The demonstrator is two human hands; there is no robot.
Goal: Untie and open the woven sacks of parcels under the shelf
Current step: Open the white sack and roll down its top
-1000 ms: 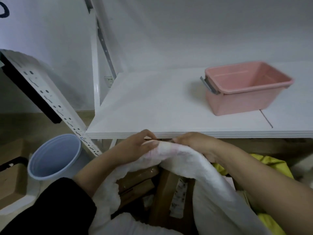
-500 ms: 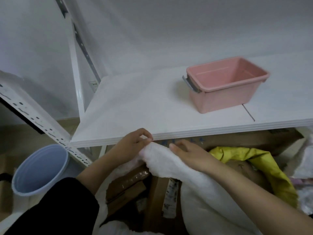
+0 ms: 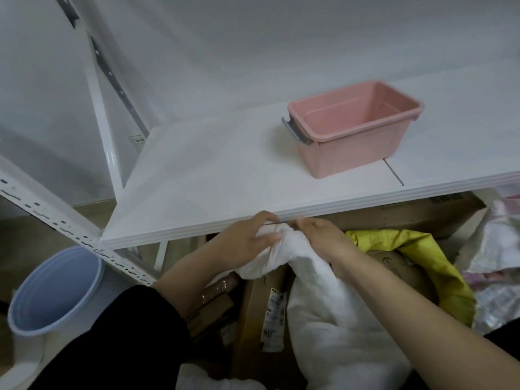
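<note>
You are getting no readable text here: the white shipping label point(image 3: 274, 316) on the brown box point(image 3: 251, 305) is showing only blurred print (plus an unclear handwritten scrawl near its foot), and the dark printing on the carton point(image 3: 416, 213) under the shelf point(image 3: 225, 175) is blurring out too.

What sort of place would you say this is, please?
Probably a parcel storeroom or sorting area: a white shelf on a slotted post, labelled cardboard boxes beneath it, and a white sack and yellow sack among them.
</note>
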